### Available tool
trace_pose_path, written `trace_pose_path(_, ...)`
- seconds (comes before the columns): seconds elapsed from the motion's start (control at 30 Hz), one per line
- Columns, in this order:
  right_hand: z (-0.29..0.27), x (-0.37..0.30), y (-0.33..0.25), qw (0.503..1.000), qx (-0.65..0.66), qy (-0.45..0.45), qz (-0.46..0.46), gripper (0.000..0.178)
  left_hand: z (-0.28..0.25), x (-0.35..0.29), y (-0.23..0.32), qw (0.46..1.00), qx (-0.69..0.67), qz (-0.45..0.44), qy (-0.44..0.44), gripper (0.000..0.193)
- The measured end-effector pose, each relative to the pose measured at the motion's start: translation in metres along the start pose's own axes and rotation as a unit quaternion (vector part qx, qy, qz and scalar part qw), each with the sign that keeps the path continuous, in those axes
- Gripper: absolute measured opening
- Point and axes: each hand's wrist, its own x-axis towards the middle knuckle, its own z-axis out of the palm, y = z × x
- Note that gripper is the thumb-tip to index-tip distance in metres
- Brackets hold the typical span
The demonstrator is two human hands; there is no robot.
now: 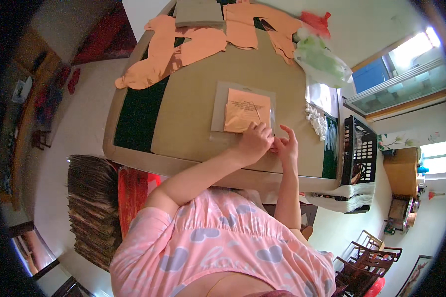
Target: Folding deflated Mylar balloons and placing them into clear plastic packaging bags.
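Head view: clear plastic sleeve (219,111) with salmon packet (238,123), two bare hands at the lower right corner.
Sleeve: thin, glossy, rectangular, lying flat on a smooth brown board (188,119) on the table (183,166); packet inside it, square, smooth, bearing dark print. Left hand (254,144): fingers curled, tips gathered over the corner. Right hand (286,147): just beside, index finger raised and bent, other digits drawn in near the left fingertips; whether either grips anything, cannot tell. Far edge: flat salmon cut-outs (158,42), rounded outlines, partly shiny; a grey-brown block (198,14); a crinkled whitish-green bag (324,59). Right side: small white knobbly pieces (316,123), heaped; a black crate (361,148), perforated. Left of the person: rough-edged dark brown layers (91,208), stacked.
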Motion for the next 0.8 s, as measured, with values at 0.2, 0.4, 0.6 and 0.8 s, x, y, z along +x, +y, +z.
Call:
trace_pose_path(0.2, -0.009, 0.005, 0.01, 0.992, -0.112, -0.015, -0.061, 0.046, 0.016, 0.005, 0.013, 0.997, 0.052, 0.05, 0.005, 0.01)
trace_pose_path(0.4, 0.001, 0.001, -0.004, 0.999, -0.037, -0.014, -0.018, 0.047, 0.019, -0.009, 0.007, 1.0, 0.008, -0.008, 0.009, 0.011)
trace_pose_path(0.6, -0.006, 0.003, 0.002, 0.999, 0.027, -0.03, 0.017, 0.049, -0.041, 0.0, -0.021, 0.979, -0.143, -0.139, 0.029, 0.015)
trace_pose_path(0.8, -0.007, 0.008, 0.01, 0.999, -0.019, -0.024, -0.038, 0.045, 0.014, 0.008, 0.01, 1.0, 0.015, 0.002, 0.006, 0.009)
